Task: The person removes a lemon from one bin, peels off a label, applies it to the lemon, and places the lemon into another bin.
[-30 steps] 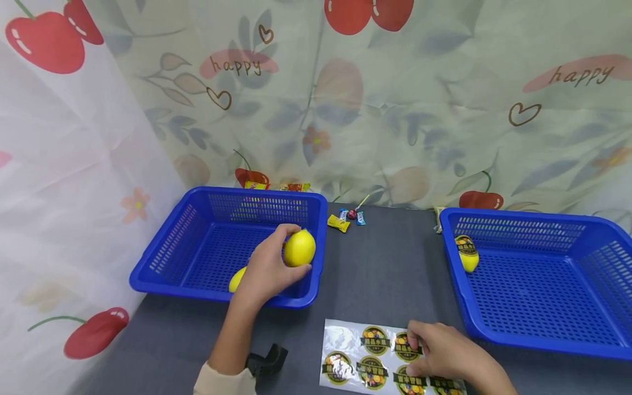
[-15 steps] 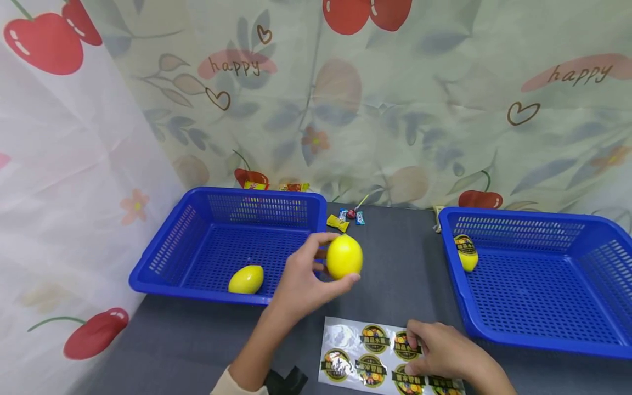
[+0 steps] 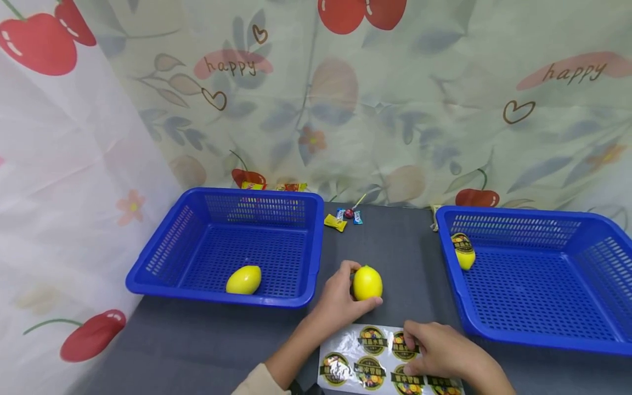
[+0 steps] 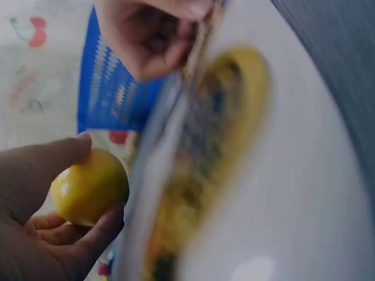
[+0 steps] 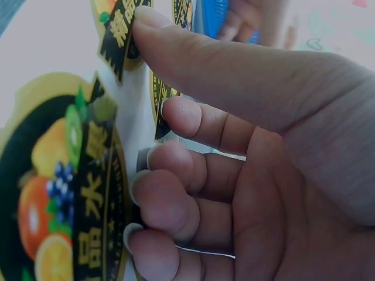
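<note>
Left hand (image 3: 340, 299) grips the smooth yellow lemon (image 3: 367, 282) at frame centre, just above the glossy fruit-label sticker sheet (image 3: 345, 359); right hand (image 3: 439, 351) pinches a round label (image 3: 406, 346) at lower right.

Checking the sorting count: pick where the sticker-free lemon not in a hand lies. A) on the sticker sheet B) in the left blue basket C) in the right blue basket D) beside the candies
B: the bare lemon lies on the floor of the left blue basket, near its front wall.
</note>
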`<act>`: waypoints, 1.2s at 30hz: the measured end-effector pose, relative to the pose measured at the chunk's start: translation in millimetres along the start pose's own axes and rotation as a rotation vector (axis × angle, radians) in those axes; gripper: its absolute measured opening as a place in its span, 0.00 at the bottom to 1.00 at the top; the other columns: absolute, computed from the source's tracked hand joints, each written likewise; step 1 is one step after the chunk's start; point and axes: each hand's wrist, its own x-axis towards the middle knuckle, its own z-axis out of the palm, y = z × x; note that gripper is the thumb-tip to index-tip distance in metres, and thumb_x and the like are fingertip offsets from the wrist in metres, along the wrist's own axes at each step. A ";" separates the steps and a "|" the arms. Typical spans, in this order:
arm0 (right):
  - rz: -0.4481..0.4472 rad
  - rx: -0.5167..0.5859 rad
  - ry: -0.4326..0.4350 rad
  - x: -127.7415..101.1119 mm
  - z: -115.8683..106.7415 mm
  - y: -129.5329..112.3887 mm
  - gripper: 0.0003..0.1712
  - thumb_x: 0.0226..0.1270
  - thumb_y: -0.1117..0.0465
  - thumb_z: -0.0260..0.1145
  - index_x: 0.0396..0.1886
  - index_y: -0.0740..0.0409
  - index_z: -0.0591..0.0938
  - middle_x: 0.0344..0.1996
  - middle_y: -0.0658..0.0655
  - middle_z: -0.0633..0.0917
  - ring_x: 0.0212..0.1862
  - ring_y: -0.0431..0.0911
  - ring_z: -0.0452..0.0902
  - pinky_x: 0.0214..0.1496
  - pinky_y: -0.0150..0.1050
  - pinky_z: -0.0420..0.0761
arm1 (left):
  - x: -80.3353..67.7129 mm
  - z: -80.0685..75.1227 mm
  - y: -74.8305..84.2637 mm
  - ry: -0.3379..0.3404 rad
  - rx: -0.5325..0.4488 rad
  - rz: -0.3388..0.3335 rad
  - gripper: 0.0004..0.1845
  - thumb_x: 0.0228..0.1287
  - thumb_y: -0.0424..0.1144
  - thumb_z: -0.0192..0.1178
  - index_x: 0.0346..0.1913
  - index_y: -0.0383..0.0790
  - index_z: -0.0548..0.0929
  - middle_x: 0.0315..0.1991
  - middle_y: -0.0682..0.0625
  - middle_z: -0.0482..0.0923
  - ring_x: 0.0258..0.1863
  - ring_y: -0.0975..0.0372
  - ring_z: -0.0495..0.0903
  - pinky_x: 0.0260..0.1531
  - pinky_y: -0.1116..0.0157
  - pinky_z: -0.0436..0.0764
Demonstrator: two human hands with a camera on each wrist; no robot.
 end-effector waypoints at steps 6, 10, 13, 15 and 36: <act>-0.009 -0.013 0.002 -1.1 -1.8 -1.1 0.22 0.52 0.49 0.80 0.31 0.46 0.73 0.19 0.46 0.71 0.18 0.39 0.64 0.21 0.37 0.63 | 3.6 4.4 -10.2 0.055 0.090 -0.040 0.36 0.58 0.53 0.73 0.62 0.39 0.69 0.51 0.47 0.77 0.45 0.58 0.76 0.45 0.60 0.76; -0.018 -0.028 0.014 -0.7 -1.6 -0.3 0.22 0.51 0.48 0.80 0.31 0.46 0.73 0.19 0.45 0.71 0.18 0.38 0.64 0.21 0.37 0.63 | 3.8 3.3 -8.8 0.047 0.117 -0.092 0.38 0.60 0.59 0.69 0.64 0.40 0.68 0.52 0.48 0.75 0.45 0.58 0.75 0.44 0.60 0.75; -0.017 -0.032 0.019 -0.6 -0.9 0.5 0.22 0.51 0.48 0.80 0.31 0.46 0.73 0.19 0.45 0.71 0.18 0.38 0.64 0.21 0.37 0.64 | 3.6 2.0 -8.6 0.031 0.115 -0.095 0.39 0.60 0.59 0.69 0.65 0.40 0.68 0.52 0.47 0.74 0.45 0.58 0.75 0.44 0.60 0.76; -0.016 -0.028 0.018 -0.3 -0.4 0.9 0.22 0.51 0.48 0.80 0.31 0.46 0.73 0.19 0.45 0.71 0.18 0.39 0.64 0.21 0.37 0.64 | 3.4 1.6 -8.7 0.022 0.116 -0.098 0.40 0.60 0.59 0.69 0.66 0.39 0.67 0.54 0.46 0.74 0.46 0.58 0.76 0.45 0.59 0.76; 0.003 -0.030 0.019 0.7 0.1 -1.3 0.22 0.50 0.49 0.81 0.31 0.46 0.74 0.19 0.45 0.72 0.19 0.39 0.64 0.21 0.37 0.63 | 2.5 -1.2 -11.5 -0.016 0.136 -0.049 0.43 0.55 0.52 0.76 0.70 0.42 0.67 0.54 0.44 0.72 0.45 0.56 0.76 0.46 0.58 0.77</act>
